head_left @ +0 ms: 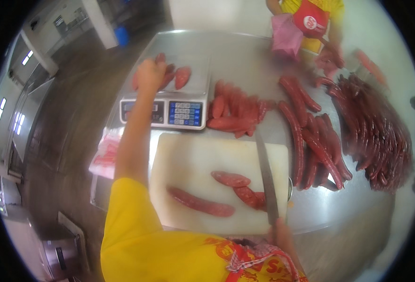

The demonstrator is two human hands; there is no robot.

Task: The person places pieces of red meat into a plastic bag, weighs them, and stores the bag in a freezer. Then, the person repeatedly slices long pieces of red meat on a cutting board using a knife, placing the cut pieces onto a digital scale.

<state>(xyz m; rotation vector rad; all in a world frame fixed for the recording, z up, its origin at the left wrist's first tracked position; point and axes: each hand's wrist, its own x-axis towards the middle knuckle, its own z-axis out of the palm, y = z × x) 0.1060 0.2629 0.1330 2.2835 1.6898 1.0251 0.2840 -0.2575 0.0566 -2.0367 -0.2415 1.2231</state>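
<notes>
My left hand (pixel 150 74) reaches over the pan of a digital scale (pixel 195 84), its fingers closed around a red sausage piece (pixel 160 57) that pokes out beyond them. Other cut pieces (pixel 183 77) lie on the pan beside it. Low at the right, my right hand (pixel 283 235) grips a long knife (pixel 265 178), the blade pointing away across the right side of a white cutting board (pixel 193 152). A long sausage (pixel 202 202) rests on the board. Nearer the blade are a cut piece (pixel 231 178) and another sausage portion (pixel 250 196), partly covered by the knife.
A heap of cut pieces (pixel 238 108) lies right of the scale. Whole sausages (pixel 318 141) and a large dark-red pile (pixel 377 131) cover the steel table's right side. Plastic bags (pixel 106 152) sit at the left edge. Across the table stands a person in a red apron (pixel 311 19).
</notes>
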